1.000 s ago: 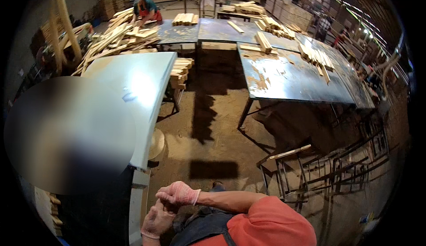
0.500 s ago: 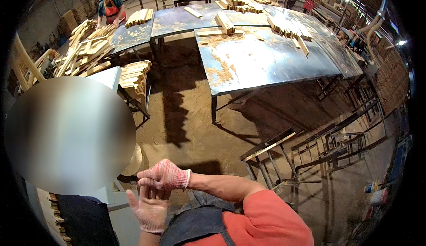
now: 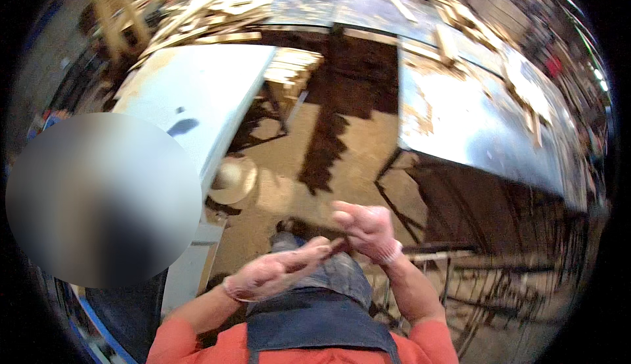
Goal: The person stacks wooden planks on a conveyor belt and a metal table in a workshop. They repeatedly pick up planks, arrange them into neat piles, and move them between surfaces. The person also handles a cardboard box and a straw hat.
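Both my hands wear pale, reddish-tinged work gloves and are held in front of my body above the dark apron [image 3: 315, 321]. My left hand [image 3: 276, 273] is open, its fingers stretched out toward the right hand, with nothing seen in it. Close by, slightly higher and to the right, my right hand [image 3: 369, 231] has loosely bent fingers apart from the thumb. Nothing shows in its grasp, though motion blurs both hands. The left fingertips are beside the right thumb; whether they touch I cannot tell.
To the left stands a pale-topped table [image 3: 204, 78], with a round tan object [image 3: 233, 180] below its edge. A metal-topped table [image 3: 460, 124] bearing wood pieces and sawdust stands right. Wood strips [image 3: 210, 9] are heaped at the far left. Dark metal frames [image 3: 486, 285] stand lower right.
The view has swung left. My right hand, earlier closed over the left hand's fingers, has come away to the right; the left palm has turned and its fingers point right.
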A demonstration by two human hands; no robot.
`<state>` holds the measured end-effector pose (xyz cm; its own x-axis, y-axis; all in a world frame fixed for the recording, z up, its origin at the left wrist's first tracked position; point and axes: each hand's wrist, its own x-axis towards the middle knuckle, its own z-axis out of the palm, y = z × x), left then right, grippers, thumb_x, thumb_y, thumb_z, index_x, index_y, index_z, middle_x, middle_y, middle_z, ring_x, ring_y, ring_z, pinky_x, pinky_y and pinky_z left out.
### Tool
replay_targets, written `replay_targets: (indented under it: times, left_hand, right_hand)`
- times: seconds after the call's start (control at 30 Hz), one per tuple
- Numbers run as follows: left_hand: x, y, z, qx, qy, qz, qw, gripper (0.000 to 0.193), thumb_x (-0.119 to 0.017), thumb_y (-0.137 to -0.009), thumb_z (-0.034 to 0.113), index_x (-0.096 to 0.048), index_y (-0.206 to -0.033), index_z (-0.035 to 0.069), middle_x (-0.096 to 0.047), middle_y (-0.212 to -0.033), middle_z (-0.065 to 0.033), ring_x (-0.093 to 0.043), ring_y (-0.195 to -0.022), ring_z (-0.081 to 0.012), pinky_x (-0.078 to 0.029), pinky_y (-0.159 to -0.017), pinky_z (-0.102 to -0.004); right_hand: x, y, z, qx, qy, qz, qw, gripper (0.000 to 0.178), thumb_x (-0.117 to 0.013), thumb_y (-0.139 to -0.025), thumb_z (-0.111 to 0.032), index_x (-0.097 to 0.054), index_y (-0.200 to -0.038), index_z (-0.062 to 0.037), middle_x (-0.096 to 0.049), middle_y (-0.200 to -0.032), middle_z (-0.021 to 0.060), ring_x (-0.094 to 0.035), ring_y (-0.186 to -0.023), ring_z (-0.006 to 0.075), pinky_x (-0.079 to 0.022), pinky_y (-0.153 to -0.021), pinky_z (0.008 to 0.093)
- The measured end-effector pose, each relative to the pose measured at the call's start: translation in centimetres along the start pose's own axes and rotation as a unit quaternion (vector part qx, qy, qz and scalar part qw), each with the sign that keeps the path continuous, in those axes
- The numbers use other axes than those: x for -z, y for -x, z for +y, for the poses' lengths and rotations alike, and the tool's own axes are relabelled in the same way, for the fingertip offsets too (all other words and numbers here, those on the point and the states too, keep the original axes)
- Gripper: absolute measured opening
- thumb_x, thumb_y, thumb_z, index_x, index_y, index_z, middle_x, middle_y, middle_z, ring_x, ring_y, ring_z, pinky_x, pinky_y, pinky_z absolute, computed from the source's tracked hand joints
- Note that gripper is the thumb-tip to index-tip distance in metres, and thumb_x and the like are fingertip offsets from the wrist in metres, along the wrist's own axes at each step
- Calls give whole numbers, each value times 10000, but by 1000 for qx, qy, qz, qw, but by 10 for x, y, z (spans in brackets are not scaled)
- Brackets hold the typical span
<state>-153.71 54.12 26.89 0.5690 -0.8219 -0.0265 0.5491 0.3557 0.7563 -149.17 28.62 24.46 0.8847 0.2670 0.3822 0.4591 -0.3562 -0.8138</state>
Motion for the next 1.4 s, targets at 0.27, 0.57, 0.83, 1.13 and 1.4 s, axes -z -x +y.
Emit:
replay_targets:
  times: [0.27, 0.57, 0.83, 1.13, 1.4]
  left_hand:
    - [93, -20, 26, -169, 144, 124, 967, 704, -482, -1090, 530, -478, -1559, 5, -476, -1610, -137, -469, -1482, -260, -315, -1264, -450]
    - [164, -47, 142, -353, 184, 41, 917, 962, -495, -1047, 654, -220, -1671, -25, -281, -1732, -140, -280, -1594, -252, -150, -1332, -441]
    - [290, -24, 115, -223, 0, 467, 856, 343, -696, -1036, 322, -744, -1155, 4, -772, -1037, -85, -722, -956, -231, -572, -843, -377]
    - [321, -51, 142, -201, -612, 609, 463, 553, -378, -1079, 88, -338, -1603, -85, -355, -1681, -205, -375, -1546, -270, -273, -1301, -326]
    - [291, -36, 177, -419, -158, 581, 680, 824, -722, -1025, 291, -291, -1614, -92, -406, -1639, -212, -402, -1511, -266, -382, -1201, -369]
  right_hand:
    - [-77, -100, 23, -216, -174, -118, 954, 510, -685, -1039, -363, -685, -1297, 77, -766, -1093, 80, -678, -1018, 131, -551, -921, 301]
    - [-125, -269, 51, -75, -64, -15, 995, 267, -698, -1044, -221, -768, -993, 31, -741, -826, 52, -665, -768, 119, -549, -689, 295]
    - [-233, -326, 24, -130, -147, -213, 957, 218, -649, -1019, -128, -753, -1083, 52, -761, -875, 90, -692, -909, 160, -560, -812, 319]
    - [-305, -437, 63, -46, -136, -166, 976, 313, -663, -1044, -154, -672, -820, 65, -585, -647, 83, -486, -669, 82, -467, -602, 343]
    - [-338, -537, 66, 13, -72, -302, 950, 362, -638, -1054, -270, -722, -1073, 82, -657, -846, 33, -550, -783, 118, -474, -721, 298]
